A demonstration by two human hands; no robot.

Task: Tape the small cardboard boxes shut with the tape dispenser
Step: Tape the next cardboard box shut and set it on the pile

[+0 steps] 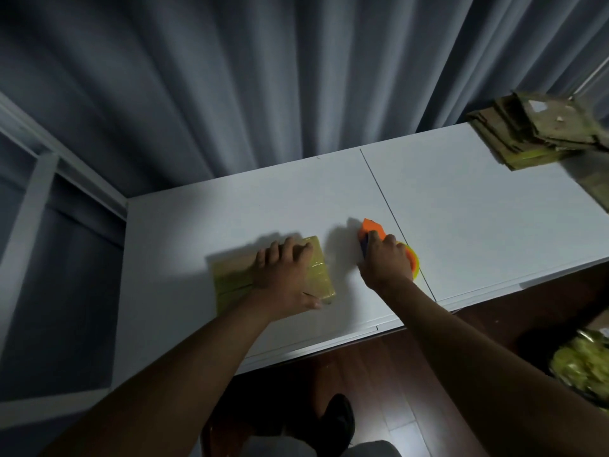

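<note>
A small flat cardboard box (230, 282) lies on the white table (461, 225), its right part glossy with tape. My left hand (283, 275) lies flat on top of the box, fingers spread and straight, pressing it down. Just right of the box, my right hand (385, 262) grips the orange tape dispenser (372, 230), which stands on the table with its yellowish tape roll (413, 262) at the near end. The dispenser is apart from the box.
A stack of flattened cardboard boxes (540, 133) sits at the table's far right corner. More taped packages (583, 364) lie low at the right, beside the table. Grey curtains hang behind. A white frame stands at the left.
</note>
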